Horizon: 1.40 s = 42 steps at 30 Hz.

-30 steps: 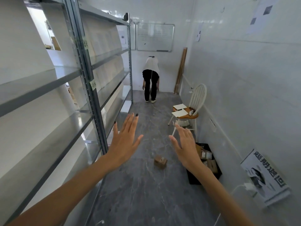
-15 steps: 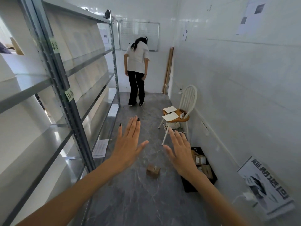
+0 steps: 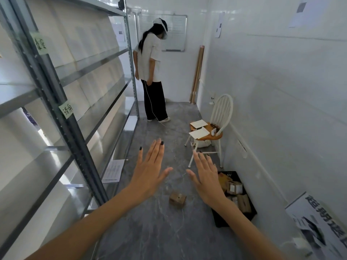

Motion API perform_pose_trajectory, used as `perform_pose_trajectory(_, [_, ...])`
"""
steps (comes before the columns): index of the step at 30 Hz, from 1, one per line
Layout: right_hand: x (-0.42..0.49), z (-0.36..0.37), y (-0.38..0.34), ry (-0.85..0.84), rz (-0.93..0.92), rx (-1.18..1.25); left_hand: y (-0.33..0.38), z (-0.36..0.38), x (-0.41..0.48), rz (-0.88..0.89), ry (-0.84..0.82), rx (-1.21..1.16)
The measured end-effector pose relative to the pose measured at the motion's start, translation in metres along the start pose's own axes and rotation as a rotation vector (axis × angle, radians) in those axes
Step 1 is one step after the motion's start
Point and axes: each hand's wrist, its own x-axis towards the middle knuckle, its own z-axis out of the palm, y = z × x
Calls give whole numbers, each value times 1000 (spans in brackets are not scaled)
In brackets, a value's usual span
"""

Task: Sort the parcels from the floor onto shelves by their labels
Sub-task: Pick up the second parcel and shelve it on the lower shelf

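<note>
Both hands flat out over floor, empty.
Left hand [image 3: 150,173] spread wide, palm down; small brown parcel [image 3: 177,199] on floor below, between it and right hand [image 3: 207,178], also splayed. Black crate [image 3: 234,218] of parcels just right of right hand.

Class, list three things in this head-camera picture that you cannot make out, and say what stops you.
1. Label on the small box on the floor: too small to read, head view.
2. Full contents of the black crate: partly hidden by the right hand.
3. Poster on the right wall: cut off by the frame's edge.
</note>
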Motion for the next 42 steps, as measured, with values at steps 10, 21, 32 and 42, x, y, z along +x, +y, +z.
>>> perform_pose_trajectory(10, [100, -8, 74, -31, -39, -46, 19, 35, 99, -38, -30, 30])
perform_pose_trajectory(21, [148, 22, 127, -147, 6, 31, 18, 91, 153, -73, -107, 53])
perform_pose_trajectory(32, [256, 63, 157, -219, 24, 22, -28, 137, 231, -114, -188, 68])
perform_pose_trajectory(42, [325, 99, 183, -274, 43, 28, -59, 173, 277, -146, -261, 42])
